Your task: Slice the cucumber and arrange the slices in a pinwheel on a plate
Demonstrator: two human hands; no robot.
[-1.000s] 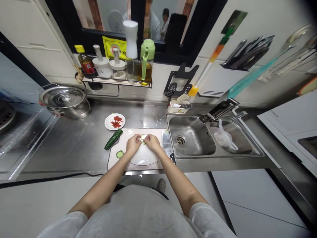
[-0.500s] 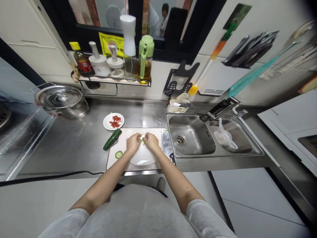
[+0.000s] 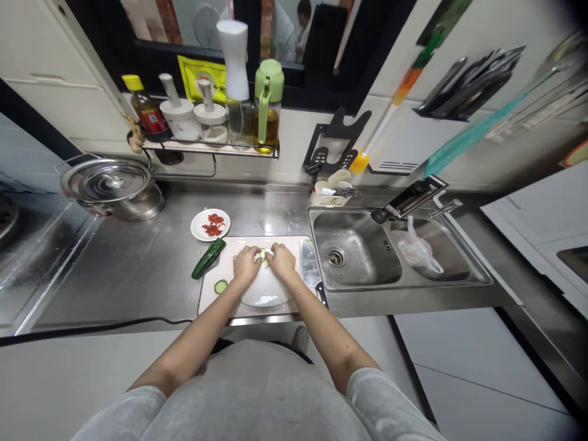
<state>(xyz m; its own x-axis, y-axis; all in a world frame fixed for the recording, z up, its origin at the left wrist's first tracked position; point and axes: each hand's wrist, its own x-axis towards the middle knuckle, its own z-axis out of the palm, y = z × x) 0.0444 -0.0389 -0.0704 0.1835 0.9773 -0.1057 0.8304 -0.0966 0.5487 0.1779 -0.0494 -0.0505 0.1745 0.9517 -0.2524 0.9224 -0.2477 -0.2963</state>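
Over the far part of a white plate [image 3: 266, 293], my left hand [image 3: 246, 266] and my right hand [image 3: 282, 262] face each other with curled fingers. Pale green cucumber slices [image 3: 264, 257] lie between the fingertips, and both hands pinch at them; the fingers partly hide the contact. The plate rests on a light cutting board [image 3: 212, 301]. A round cucumber end piece [image 3: 221, 286] lies on the board's left side. The larger dark green cucumber [image 3: 208, 258] slants across its left edge. To the right lies a kitchen knife [image 3: 310, 263], its black handle toward me.
A small white dish [image 3: 197, 228] with chopped red bits stands behind the cucumber. The double sink [image 3: 358, 251] is on the right, a plastic bag [image 3: 419, 248] in its far basin. A lidded steel pot [image 3: 133, 205] sits at left. A bottle rack [image 3: 202, 150] hangs above.
My fingertips have drawn slightly apart, and more of the pale cucumber shows between them. The plate, the knife and the larger cucumber stay in place; the camera view has shifted a little.
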